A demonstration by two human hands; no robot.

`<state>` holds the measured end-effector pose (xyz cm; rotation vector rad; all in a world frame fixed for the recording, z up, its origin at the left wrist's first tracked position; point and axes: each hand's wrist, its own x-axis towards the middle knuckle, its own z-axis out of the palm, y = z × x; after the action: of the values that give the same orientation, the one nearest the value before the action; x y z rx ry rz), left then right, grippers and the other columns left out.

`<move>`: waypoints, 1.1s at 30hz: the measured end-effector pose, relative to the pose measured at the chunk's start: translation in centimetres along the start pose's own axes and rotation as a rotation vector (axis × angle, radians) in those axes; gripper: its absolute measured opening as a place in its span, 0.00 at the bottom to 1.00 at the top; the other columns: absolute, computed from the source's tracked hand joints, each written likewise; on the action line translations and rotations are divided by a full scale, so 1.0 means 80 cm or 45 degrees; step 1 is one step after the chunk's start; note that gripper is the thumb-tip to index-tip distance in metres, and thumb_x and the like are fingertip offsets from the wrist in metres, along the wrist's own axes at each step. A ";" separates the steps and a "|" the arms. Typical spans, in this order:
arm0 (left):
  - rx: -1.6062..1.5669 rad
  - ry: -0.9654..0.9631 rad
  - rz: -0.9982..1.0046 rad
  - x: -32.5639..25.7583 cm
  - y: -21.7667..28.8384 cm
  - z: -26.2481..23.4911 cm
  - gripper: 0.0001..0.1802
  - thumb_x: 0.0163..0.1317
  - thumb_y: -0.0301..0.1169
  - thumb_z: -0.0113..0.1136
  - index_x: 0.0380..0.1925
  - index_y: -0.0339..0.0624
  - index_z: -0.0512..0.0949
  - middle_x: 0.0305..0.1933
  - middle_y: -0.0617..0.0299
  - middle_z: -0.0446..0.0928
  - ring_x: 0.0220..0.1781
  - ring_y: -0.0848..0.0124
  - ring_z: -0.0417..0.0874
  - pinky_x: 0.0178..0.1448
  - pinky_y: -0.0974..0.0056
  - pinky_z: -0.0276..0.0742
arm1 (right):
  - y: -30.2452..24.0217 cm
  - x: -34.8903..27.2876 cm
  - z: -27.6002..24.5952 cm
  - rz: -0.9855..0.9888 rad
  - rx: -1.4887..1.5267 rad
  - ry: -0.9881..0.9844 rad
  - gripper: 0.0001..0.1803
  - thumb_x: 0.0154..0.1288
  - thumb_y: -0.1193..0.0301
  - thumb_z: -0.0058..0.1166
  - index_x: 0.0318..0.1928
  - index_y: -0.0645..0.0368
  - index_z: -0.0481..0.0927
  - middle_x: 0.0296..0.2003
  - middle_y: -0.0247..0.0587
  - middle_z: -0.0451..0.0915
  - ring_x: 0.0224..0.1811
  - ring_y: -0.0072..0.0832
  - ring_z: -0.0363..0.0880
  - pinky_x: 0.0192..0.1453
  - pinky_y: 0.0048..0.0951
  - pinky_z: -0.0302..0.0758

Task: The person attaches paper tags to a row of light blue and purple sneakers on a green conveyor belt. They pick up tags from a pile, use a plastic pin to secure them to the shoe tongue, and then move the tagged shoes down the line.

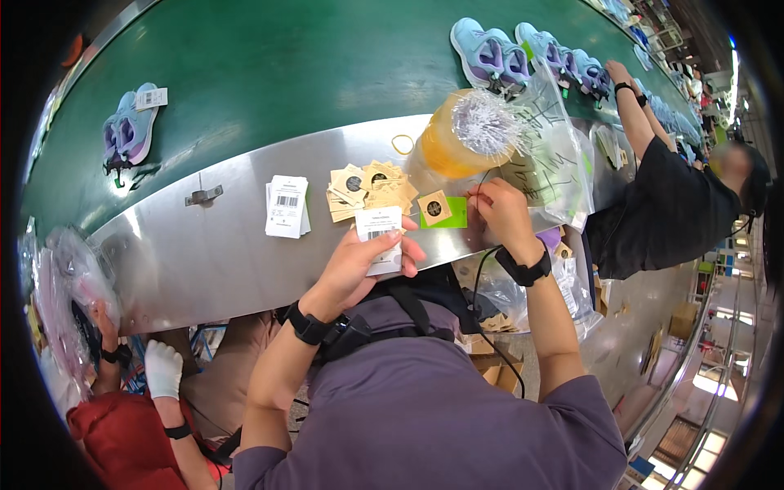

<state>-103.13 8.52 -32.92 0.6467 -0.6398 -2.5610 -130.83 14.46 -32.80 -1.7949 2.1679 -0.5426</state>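
My left hand is closed around a white barcode hang tag, with its printed face up and the thumb across it. My right hand has its fingertips pinched together; whatever is between them is too small to make out. Just left of those fingers is a bright green card with a square brown card tag over it. A loose pile of brown card tags lies beyond my left hand. To its left rests a stack of white barcode tags.
A yellow tub of clear plastic strands stands beyond my right hand, beside a clear bag. A rubber band lies nearby. Light-blue shoes sit on the green belt. Co-workers are on both sides.
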 end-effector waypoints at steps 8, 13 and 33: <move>0.058 -0.080 0.046 0.001 -0.001 -0.001 0.18 0.59 0.24 0.62 0.49 0.35 0.73 0.39 0.50 0.81 0.30 0.73 0.78 0.38 0.67 0.77 | -0.022 -0.005 -0.031 0.000 -0.245 0.099 0.04 0.54 0.73 0.57 0.28 0.61 0.77 0.26 0.43 0.77 0.27 0.40 0.79 0.33 0.36 0.75; 0.115 -0.046 0.115 0.003 -0.004 0.013 0.17 0.56 0.20 0.63 0.47 0.36 0.75 0.44 0.49 0.80 0.32 0.74 0.78 0.39 0.68 0.77 | -0.093 -0.055 -0.070 0.285 0.572 0.001 0.02 0.59 0.77 0.54 0.30 0.60 0.75 0.27 0.35 0.81 0.25 0.20 0.76 0.32 0.22 0.73; 1.735 0.166 0.579 0.000 -0.036 -0.006 0.34 0.55 0.24 0.59 0.63 0.38 0.60 0.28 0.44 0.79 0.31 0.45 0.81 0.34 0.49 0.75 | -0.185 -0.040 -0.001 -0.105 1.062 -0.362 0.16 0.67 0.79 0.46 0.55 0.59 0.68 0.34 0.36 0.74 0.35 0.26 0.74 0.41 0.30 0.71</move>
<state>-103.70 10.69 -34.82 0.8667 -2.1685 -1.3582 -117.28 15.22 -26.15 -1.3745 1.3666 -0.9605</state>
